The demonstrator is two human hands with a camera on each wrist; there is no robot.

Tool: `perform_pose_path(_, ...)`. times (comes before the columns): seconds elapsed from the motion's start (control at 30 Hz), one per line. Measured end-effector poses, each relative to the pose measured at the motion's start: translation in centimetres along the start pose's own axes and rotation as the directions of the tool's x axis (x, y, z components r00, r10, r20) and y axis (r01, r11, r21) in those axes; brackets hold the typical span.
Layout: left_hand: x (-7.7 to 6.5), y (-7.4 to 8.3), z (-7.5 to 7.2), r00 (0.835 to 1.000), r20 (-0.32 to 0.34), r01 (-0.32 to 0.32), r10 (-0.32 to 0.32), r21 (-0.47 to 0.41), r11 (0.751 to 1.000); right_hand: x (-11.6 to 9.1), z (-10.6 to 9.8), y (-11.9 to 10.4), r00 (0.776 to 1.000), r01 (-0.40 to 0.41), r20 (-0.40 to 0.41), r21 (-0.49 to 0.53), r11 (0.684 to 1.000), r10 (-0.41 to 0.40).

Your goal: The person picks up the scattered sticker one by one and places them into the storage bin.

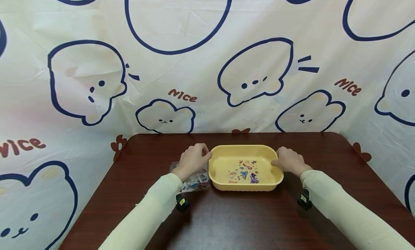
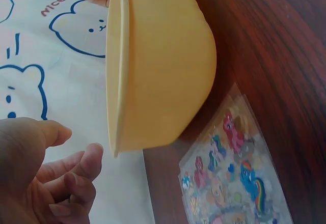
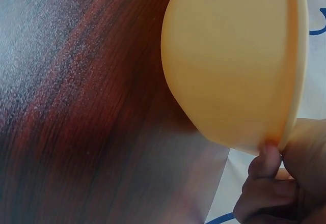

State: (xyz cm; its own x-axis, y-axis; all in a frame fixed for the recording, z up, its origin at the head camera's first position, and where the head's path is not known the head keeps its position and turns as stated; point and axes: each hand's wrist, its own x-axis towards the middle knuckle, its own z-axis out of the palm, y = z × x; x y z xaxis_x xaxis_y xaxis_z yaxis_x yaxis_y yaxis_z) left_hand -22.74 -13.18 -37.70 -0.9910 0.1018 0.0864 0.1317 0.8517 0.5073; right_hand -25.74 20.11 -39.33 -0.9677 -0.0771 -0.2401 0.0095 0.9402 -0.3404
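A pale cloth backdrop [image 1: 207, 75] printed with blue-outlined cartoon bears and the word "Nice" rises behind everything. In front of it spreads a dark reddish-brown table [image 1: 246, 221] with wood grain and a soft sheen. Two cream sleeves [image 1: 350, 210] reach in from the near side, one at each side of the view. Between the two hands, toward the far part of the table, is a yellow basin [image 1: 246, 187], a rounded oblong with its long side running from left to right. Just beside the basin's left end, partly beneath the left forearm and hand, lies a clear packet [image 1: 198, 182] of colourful pony pictures. The right hand [image 1: 290, 160] is at the basin's right end and pinches the rim, the thumb lying over the inner side and a finger pressed to the outer wall. The left hand [image 1: 191, 161] is near the opposite end; its fingers are loosely bent, with a gap between thumb and forefinger, and the left wrist view shows it apart from the rim and holding nothing. A small black device [image 1: 304, 199] sits at each wrist. Smallest are the bright little figures [image 1: 244, 174] on the basin's floor, blue, purple and pink among them; whether they are loose or printed cannot be told.
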Motion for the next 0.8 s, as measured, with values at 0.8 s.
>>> perform_pose_path(0.8,-1.0,-4.1,-0.8,0.994,0.007,0.112,-0.112,0.005,0.994,0.4,0.5,0.0,0.999,-0.033,0.019,0.003,0.999,0.033)
